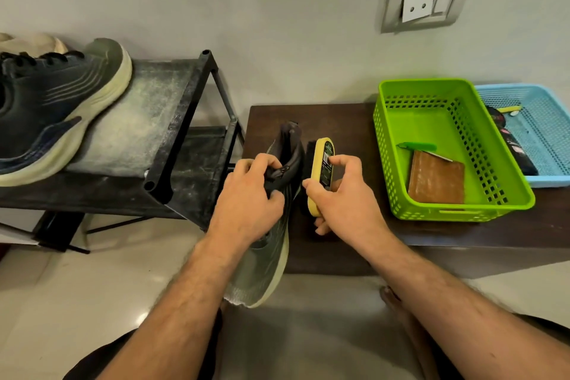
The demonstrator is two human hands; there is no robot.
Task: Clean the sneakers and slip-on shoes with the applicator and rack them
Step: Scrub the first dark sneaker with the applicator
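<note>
Left hand [249,194] fingers curled round collar of green sneaker [265,262], toe down, at worktop [339,120] left edge. Right hand [342,194] pinching yellow applicator [320,176] against its side. Matching sneaker [58,108] on rack [182,120].

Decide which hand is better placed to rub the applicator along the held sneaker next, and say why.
The right hand: it already grips the yellow applicator beside the sneaker, while the left hand is busy holding that sneaker by its collar.
</note>
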